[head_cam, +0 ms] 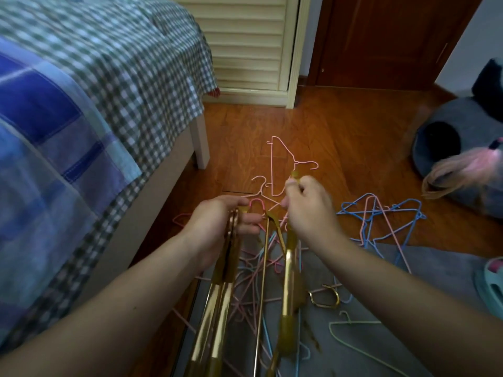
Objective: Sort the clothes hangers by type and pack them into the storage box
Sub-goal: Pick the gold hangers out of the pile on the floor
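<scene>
A bed [81, 110] filled the left of the view, draped in a soft green-and-white gingham sheet with a blue plaid cover over it. The floor [340, 137] was glossy reddish wood, with a cream louvred cupboard door [250, 42] and a dark wooden door [381, 36] behind. At far right sat a rounded grey felt pet cave [451, 131]. A grey mat [381, 295] lay nearer, under a loose tangle of thin wire hangers [255, 270] in pink and blue. More blue wire hangers [381, 213] lay heaped on the floor to the right, and a slim pink hanger [280, 164] lay alone farther out. A pale green hanger [351, 327] rested on the mat. Two bare forearms reached in from below. The left hand [217, 227] gripped a bunch of shiny gold metal hangers [217, 300], fingers curled round their necks. The right hand [307, 210] pinched the hook of another gold hanger [291, 289], flat and mirror-bright, lifted just beside the bunch. No storage box was in sight.
</scene>
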{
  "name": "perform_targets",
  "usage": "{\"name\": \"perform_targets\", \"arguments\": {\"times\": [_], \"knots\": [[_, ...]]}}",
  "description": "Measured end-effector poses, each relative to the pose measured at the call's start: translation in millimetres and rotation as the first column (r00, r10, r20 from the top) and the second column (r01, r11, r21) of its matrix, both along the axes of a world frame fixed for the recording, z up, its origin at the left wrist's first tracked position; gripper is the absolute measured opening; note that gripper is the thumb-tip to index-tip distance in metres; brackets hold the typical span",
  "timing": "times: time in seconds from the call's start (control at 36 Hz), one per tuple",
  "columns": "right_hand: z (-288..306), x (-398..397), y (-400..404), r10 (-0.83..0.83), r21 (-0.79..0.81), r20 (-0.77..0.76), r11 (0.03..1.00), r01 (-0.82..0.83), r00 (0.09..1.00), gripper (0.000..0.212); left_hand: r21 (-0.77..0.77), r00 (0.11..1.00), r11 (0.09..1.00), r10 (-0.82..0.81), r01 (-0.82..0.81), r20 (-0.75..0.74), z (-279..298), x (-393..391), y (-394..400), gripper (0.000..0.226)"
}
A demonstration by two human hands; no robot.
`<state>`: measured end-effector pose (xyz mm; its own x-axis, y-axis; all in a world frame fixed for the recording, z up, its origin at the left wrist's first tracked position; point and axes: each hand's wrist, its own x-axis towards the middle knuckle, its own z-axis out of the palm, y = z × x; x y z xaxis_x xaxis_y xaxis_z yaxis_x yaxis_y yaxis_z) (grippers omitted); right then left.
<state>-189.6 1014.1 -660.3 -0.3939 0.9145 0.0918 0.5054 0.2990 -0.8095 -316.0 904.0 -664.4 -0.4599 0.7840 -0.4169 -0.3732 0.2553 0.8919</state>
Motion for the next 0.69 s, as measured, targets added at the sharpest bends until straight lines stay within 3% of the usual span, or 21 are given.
{"name": "perform_targets", "arguments": {"times": [0.14, 0.31, 0.39, 0.47, 0.56, 0.58, 0.64, 0.69], "knots": [[-14.4, -10.2, -23.3, 0.152, 0.012, 0.082, 0.988, -0.154, 0.985, 0.024, 0.042, 0.991, 0.991, -0.129, 0.131, -0.039, 8.0, 9.9, 1.0, 0.033], [-18.1, -9.1, -34.1, 0.318, 0.037, 0.182, 0.943, -0.33, 0.93, 0.007, 0.018, 0.974, 0.999, -0.042, 0.047, -0.221, 3.9, 20.7, 1.5, 0.029], [-14.4, -7.6, -25.7, 0.435, 0.078, 0.244, 0.882, -0.465, 0.867, 0.012, 0.023, 0.983, 0.999, -0.028, 0.033, -0.183, 1.2, 22.2, -0.8, 0.03], [-28.1, -1.0, -7.7, 0.428, 0.156, 0.071, 0.887, -0.434, 0.901, 0.027, 0.022, 0.998, 0.999, -0.025, 0.027, -0.06, 1.9, 23.9, -1.9, 0.03], [-51.8, 6.7, 7.8, 0.309, -0.105, -0.199, 0.937, -0.334, 0.93, 0.034, -0.047, 0.994, 0.999, -0.029, 0.025, -0.102, -2.7, 27.1, -0.9, 0.03], [-64.2, 8.9, 12.7, 0.26, -0.152, -0.174, 0.946, -0.287, 0.95, 0.034, -0.064, 0.993, 0.998, -0.02, 0.012, -0.12, -4.8, 28.1, -1.1, 0.029], [-94.3, 19.4, 23.8, 0.206, -0.143, 0.068, 0.97, -0.195, 0.976, 0.029, -0.071, 0.994, 0.997, 0.02, -0.028, -0.11, -7.4, 28.7, -4.0, 0.024], [-124.4, 41.9, 33.2, 0.204, -0.176, 0.382, 0.973, -0.146, 0.901, 0.024, -0.053, 0.994, 0.996, 0.064, -0.069, -0.09, -8.6, 26.3, -9.0, 0.023]]}}
